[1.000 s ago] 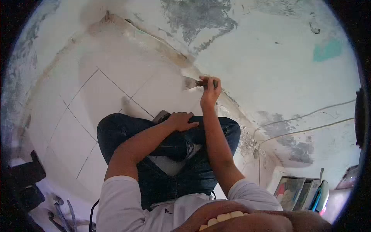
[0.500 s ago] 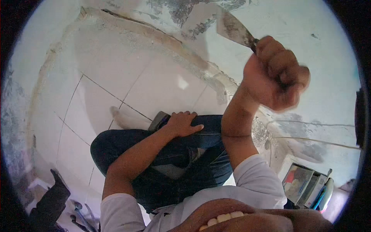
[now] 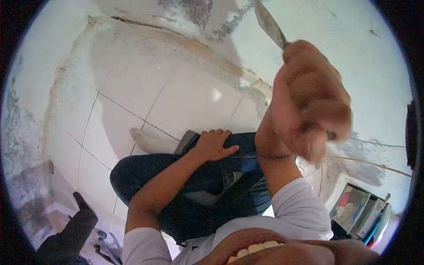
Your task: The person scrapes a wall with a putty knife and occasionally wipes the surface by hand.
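My right hand [image 3: 311, 99] is closed in a fist around the handle of a putty knife [image 3: 270, 26], raised high in front of the pale wall [image 3: 362, 57]. The knife's blade, stained grey, points up and away from me, and the fist hides most of the handle. My left hand [image 3: 216, 145] rests on my jeans [image 3: 172, 165] near the rolled cuff, fingers stretched out and holding nothing.
Light floor tiles [image 3: 128, 132] lie below, with a dusty, rough edge [image 3: 185, 42] along the wall base. At lower right stands a box of items [image 3: 355, 210]. Thin cables [image 3: 375, 163] run along the right wall. A dark-clothed limb [image 3: 73, 229] shows at lower left.
My right hand has come lower and closer to the camera, and the putty knife's blade has turned more edge-on. My left hand stays on my leg; the view has shifted slightly.
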Demonstrator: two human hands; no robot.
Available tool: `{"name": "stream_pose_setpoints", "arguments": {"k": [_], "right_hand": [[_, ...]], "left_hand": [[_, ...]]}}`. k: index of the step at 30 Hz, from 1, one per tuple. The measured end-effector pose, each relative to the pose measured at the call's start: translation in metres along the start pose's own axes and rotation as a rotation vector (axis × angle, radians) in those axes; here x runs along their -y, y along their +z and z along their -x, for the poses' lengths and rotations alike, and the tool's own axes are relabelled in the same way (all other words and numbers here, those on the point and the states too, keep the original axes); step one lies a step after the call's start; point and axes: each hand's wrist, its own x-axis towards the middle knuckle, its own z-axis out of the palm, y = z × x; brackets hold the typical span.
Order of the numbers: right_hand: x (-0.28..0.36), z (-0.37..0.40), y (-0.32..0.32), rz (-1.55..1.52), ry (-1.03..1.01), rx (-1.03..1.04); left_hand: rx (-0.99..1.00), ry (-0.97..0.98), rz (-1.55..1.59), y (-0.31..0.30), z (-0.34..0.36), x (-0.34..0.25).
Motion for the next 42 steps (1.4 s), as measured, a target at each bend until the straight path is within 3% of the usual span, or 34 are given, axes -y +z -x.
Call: {"name": "stream_pose_setpoints", "arguments": {"k": [1,3,4,8,9,11,12,13,15,17,18,19,22,23,25,27,29,31,36,37,39,41,42], "right_hand": [[0.003,-0.006,0.000,-0.108,-0.077,0.055],[-0.034,0.014,-0.012,0.347,-0.015,-0.004],[-0.050,0.008,0.001,0.017,0.026,-0.110],[-0.003,-0.008,0.012,-0.129,-0.190,0.062],[-0.011,-0.004,0.011,-0.129,-0.192,0.066],[-0.030,0.003,0.014,0.150,-0.081,-0.027],[-0.022,0.004,0.006,0.287,-0.213,0.035],[-0.003,0.004,0.011,0.058,-0.118,-0.011],[-0.009,-0.007,-0.005,-0.002,-0.290,0.177],[-0.034,0.012,-0.001,0.502,-0.153,-0.072],[-0.055,0.026,-0.010,0.202,0.057,-0.091],[-0.051,0.030,-0.016,0.201,0.041,-0.103],[-0.015,0.045,-0.033,0.644,0.162,-0.102],[-0.016,0.043,-0.003,0.659,0.246,-0.159],[-0.050,0.026,-0.006,0.225,0.003,-0.030],[-0.015,0.009,0.002,0.346,-0.193,0.016],[0.005,0.002,0.004,0.088,-0.081,0.082],[-0.030,0.008,0.005,0.289,-0.046,0.051],[-0.006,0.012,0.006,0.365,-0.123,-0.137],[-0.024,0.004,-0.001,0.381,-0.061,0.032],[-0.023,0.012,-0.001,0.562,-0.090,0.012],[-0.010,-0.003,0.010,-0.010,-0.335,0.046],[-0.001,0.006,0.010,0.313,-0.232,0.000]], "left_hand": [[-0.004,0.002,-0.007,0.002,0.000,-0.001],[0.001,0.019,-0.019,0.003,0.000,-0.003],[-0.020,0.026,-0.019,0.003,0.000,-0.005],[-0.060,0.013,-0.023,-0.001,0.003,-0.003],[-0.063,0.015,-0.021,-0.001,0.003,-0.004],[0.045,-0.026,-0.038,-0.003,0.000,-0.006],[0.037,-0.028,-0.051,-0.007,-0.001,-0.004],[0.037,-0.012,-0.057,-0.008,0.000,-0.003],[0.036,0.004,-0.053,-0.003,0.001,-0.002],[-0.018,0.041,-0.017,0.010,-0.004,0.004],[-0.020,0.042,-0.024,0.009,-0.001,-0.002],[-0.027,0.025,-0.043,0.002,0.002,-0.008],[0.000,-0.008,-0.034,-0.005,0.002,-0.003],[0.031,0.002,-0.017,-0.005,0.001,-0.005],[0.021,0.014,0.023,-0.001,0.003,-0.009],[-0.061,0.016,-0.009,0.000,0.002,-0.005],[-0.020,-0.004,0.006,-0.001,0.006,-0.004],[0.009,0.007,0.007,-0.002,0.003,-0.010],[-0.022,0.001,-0.036,-0.001,0.002,-0.008],[-0.025,0.009,-0.038,0.000,0.001,-0.012],[0.017,-0.009,-0.034,-0.002,0.001,-0.011],[0.008,-0.016,-0.019,-0.020,0.006,-0.014],[0.015,-0.012,0.009,-0.021,0.012,-0.018]]}}
